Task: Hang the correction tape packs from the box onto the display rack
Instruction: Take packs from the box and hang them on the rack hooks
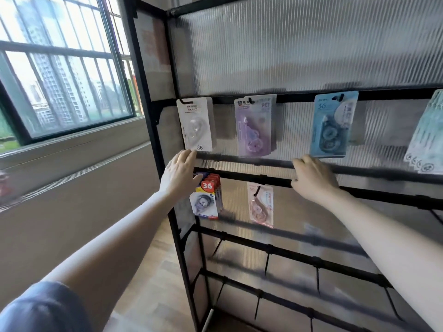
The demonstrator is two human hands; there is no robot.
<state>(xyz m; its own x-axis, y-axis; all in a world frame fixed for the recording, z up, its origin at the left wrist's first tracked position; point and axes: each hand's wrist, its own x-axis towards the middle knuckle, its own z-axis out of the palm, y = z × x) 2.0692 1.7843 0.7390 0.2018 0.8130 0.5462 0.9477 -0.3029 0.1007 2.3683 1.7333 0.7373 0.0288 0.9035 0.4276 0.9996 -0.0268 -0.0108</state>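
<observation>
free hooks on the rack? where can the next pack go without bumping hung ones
Upper rail is crowded: white pack, purple pack, blue pack and teal packs fill it. Second rail is bare right of the pink pack, past the right hand. Lower hooks hang empty. Left hand touches the white pack above the red-topped stack.

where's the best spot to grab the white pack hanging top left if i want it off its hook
Probably pinch the white pack by its flat card edges near the bottom, coming from the front. It hangs upright on one hook, and its clear blister bulges mid-card.
</observation>
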